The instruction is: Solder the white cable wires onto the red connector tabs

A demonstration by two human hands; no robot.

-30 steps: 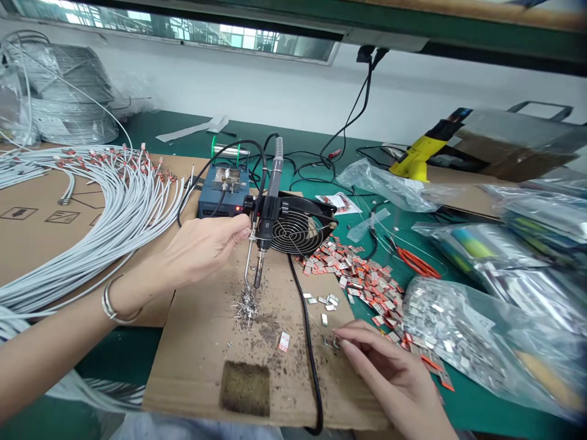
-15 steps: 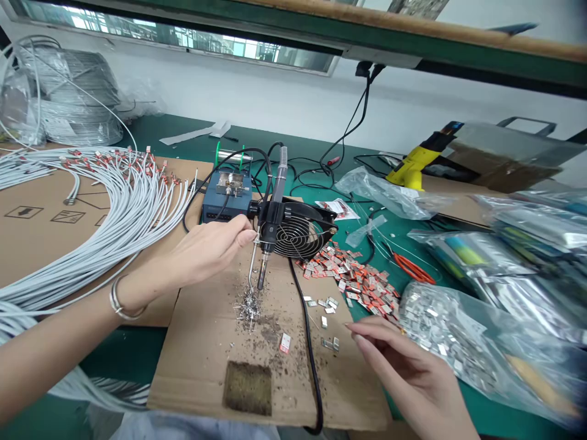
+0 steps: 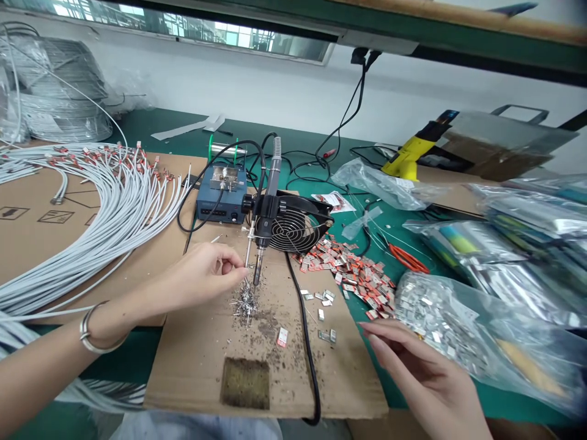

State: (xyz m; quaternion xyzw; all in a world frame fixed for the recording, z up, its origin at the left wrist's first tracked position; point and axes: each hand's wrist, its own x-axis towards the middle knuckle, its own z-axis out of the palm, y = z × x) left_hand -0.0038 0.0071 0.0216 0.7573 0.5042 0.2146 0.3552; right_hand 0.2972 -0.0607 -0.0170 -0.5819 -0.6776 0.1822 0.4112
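Fingertips of the left hand [image 3: 208,275] pinch together beside the soldering iron [image 3: 259,260] tip at frame centre, above a heap of solder scraps [image 3: 245,301] on the cardboard sheet [image 3: 202,360]. At lower right, the right hand [image 3: 424,382] hovers open, fingers spread, near a clear plastic bag [image 3: 463,333] filled with small metal shells, beside loose red connectors [image 3: 353,275].

White cables [image 3: 92,208], red-tipped, fanned over flat cardboard [image 3: 27,232] at left. Blue station [image 3: 221,195] behind black fan [image 3: 293,229]. Orange cutters [image 3: 406,256] on green bench [image 3: 293,131]. Yellow tool [image 3: 408,156] far right, beside clear bags [image 3: 458,318] of metal parts. Wire coils [image 3: 59,91] at the wall.
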